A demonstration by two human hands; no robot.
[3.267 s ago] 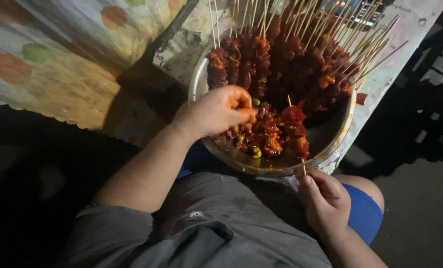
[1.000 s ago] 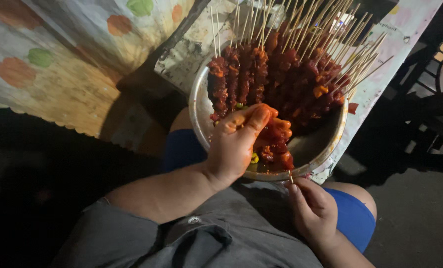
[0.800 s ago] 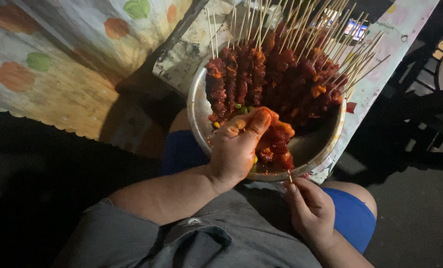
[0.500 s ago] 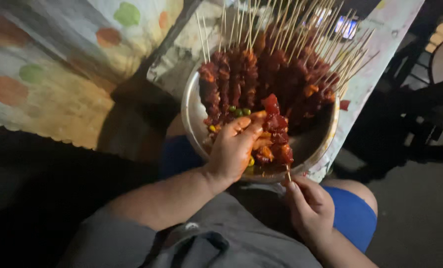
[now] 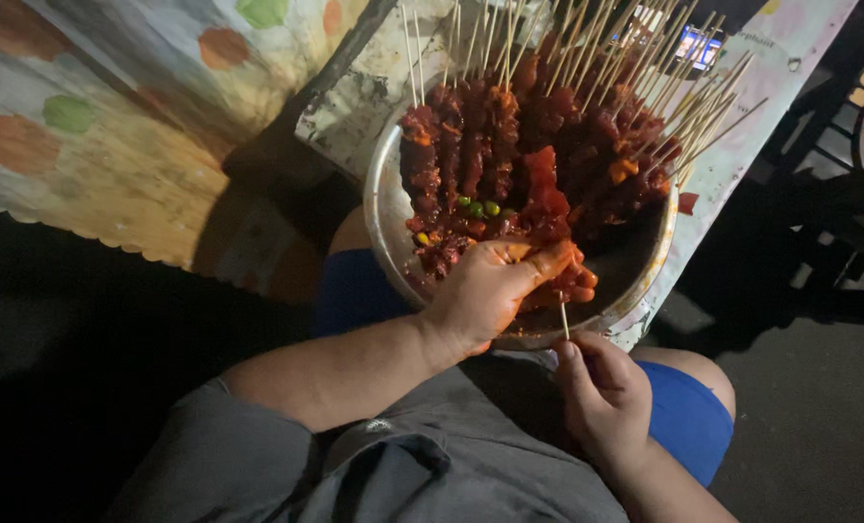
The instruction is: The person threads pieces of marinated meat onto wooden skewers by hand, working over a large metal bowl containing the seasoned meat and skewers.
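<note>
While my left hand (image 5: 490, 295) is pinching red marinated meat (image 5: 558, 281) over the metal bowl (image 5: 385, 218), my right hand (image 5: 601, 397) is gripping a thin skewer (image 5: 565, 318) whose point, I judge, could slip and prick my greasy fingers.

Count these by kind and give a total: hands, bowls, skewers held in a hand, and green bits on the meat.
Hands: 2, left hand gripping meat, right hand
Bowls: 1, bowl
Skewers held in a hand: 1, skewer
Green bits: 2, green bits
Total: 6
</note>
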